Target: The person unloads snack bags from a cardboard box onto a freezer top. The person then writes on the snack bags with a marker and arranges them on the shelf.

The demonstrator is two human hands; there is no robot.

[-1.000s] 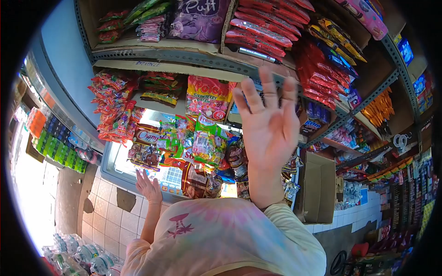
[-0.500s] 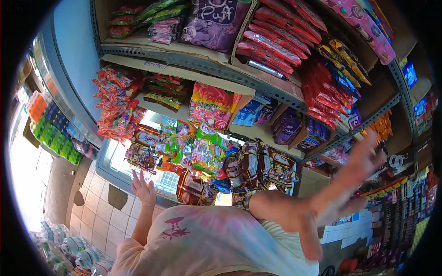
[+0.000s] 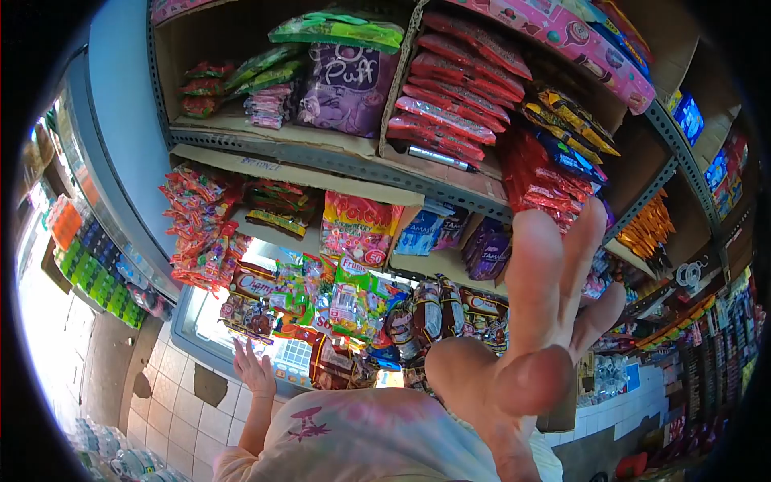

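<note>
Many clear plastic bottles [image 3: 120, 456] are gathered at the lower left, and above them is a row of green packs [image 3: 100, 269]. Next comes the tiled floor [image 3: 167, 386], which has some dark patches. To the right, a thick bunch of red candy packs [image 3: 197, 233] hangs from the shelf [image 3: 321, 161], above the left corner of a lit case [image 3: 197, 341]. At the front edge of this case is the person's left hand [image 3: 254, 373], with its fingers spread apart; I cannot tell if it touches the edge. Just beyond its fingertips, a brown candy bag [image 3: 255, 283] lies on the case. Further right, near the middle of the case, lies a green candy bag [image 3: 357, 299], and behind it a pink candy bag [image 3: 361, 229] stands upright under the shelf. A purple bag [image 3: 341, 92] stands on the level above. To the right of it is a stack of red packets [image 3: 458, 88], with a pen [image 3: 438, 157] lying before them. The right hand [image 3: 526, 337] is raised close to the camera, its fingers loosely spread and two pointing up; it hides the right part of the case. Beyond it, orange packets [image 3: 646, 233] hang at the far right.
</note>
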